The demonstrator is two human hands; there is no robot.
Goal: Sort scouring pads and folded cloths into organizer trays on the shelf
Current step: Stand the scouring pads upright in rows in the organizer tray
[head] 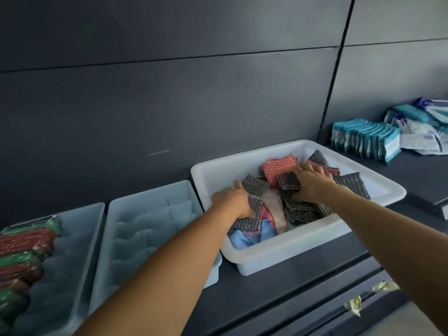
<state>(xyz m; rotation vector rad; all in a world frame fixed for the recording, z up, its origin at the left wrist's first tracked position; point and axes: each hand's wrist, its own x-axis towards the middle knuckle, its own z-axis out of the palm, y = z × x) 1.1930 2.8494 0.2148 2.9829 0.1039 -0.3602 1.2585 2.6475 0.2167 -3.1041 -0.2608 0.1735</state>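
A white bin (303, 246) on the dark shelf holds several grey glittery scouring pads, a red pad (276, 167) and folded cloths in blue, pink and beige (271, 212). My left hand (232, 198) reaches into the bin's left side and grips a grey pad (249, 214). My right hand (312, 181) is in the middle of the bin, fingers and thumb curled round another grey pad (288, 181). Two pale blue organizer trays stand to the left: the middle tray (145, 229) has bare dividers, and the far-left tray (80, 238) holds a row of red and green pads (24, 251).
Stacked teal and white packets (366, 139) and loose white packets (424, 139) lie on the shelf at the back right. A dark panelled wall (169, 93) rises behind the trays. Crumpled shiny scraps (356, 305) lie below the shelf's front edge.
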